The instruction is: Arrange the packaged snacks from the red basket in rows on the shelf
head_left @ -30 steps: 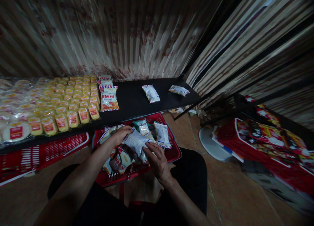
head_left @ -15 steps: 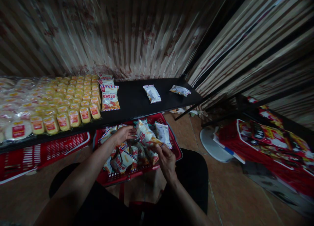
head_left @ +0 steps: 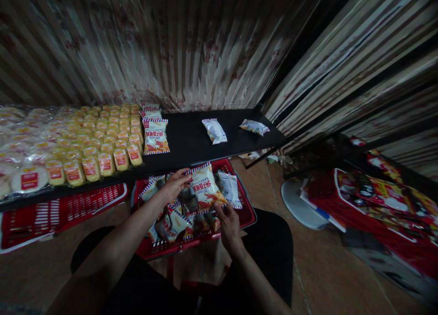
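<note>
Both my hands hold one snack packet (head_left: 206,189) face up above a red basket (head_left: 244,217) filled with several similar packets. My left hand (head_left: 176,186) pinches its upper left corner; my right hand (head_left: 226,214) grips its lower right edge. The packet is white and orange with a striped red and blue border. Just beyond lies a black shelf (head_left: 191,144). A matching packet (head_left: 155,137) heads a short row there, beside many small yellow packs (head_left: 102,141).
Two more packets (head_left: 214,130) (head_left: 254,127) lie loose on the shelf's right part. Another red basket (head_left: 61,212) sits under the shelf at left. A white round object (head_left: 301,205) and red packaged goods (head_left: 369,201) lie on the floor at right. Striped curtains hang behind.
The packet has been turned from its pale back side to its printed front and lifted a little higher over the basket. Both hands stayed on it.
</note>
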A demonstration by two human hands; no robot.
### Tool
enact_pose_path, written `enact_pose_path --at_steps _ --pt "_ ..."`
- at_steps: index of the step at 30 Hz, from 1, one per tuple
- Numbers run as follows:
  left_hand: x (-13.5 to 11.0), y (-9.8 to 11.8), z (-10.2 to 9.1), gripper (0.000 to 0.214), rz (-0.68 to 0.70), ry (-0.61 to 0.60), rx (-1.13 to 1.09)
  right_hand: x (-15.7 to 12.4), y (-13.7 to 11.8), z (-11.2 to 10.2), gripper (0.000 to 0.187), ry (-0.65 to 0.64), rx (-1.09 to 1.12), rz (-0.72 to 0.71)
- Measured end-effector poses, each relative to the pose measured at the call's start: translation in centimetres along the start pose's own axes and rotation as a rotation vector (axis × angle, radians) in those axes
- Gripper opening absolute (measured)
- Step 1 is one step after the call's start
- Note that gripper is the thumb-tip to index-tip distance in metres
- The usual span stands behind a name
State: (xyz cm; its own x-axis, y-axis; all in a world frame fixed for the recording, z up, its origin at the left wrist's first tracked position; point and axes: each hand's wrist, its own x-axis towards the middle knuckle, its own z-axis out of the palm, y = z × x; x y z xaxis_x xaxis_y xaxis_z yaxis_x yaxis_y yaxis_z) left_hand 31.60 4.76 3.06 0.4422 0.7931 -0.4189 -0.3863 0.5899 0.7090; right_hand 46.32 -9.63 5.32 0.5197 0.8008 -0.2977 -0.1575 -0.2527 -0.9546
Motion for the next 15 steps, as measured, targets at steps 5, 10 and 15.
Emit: enact_pose_path --at_steps 5,10,15 --pt "-0.4 -0.1 0.3 0.038 -0.05 -0.055 -0.03 0.3 0.7 0.8 0.043 -0.054 0.113 0.114" --pt "-0.8 -0.1 0.5 0.049 0.015 -0.022 -0.088 0.9 1.8 1.5 0.046 -0.085 0.124 0.154" --pt "-1.4 -0.1 0.3 0.048 0.126 0.025 -0.033 1.9 3.3 1.6 0.055 -0.186 0.092 0.09"
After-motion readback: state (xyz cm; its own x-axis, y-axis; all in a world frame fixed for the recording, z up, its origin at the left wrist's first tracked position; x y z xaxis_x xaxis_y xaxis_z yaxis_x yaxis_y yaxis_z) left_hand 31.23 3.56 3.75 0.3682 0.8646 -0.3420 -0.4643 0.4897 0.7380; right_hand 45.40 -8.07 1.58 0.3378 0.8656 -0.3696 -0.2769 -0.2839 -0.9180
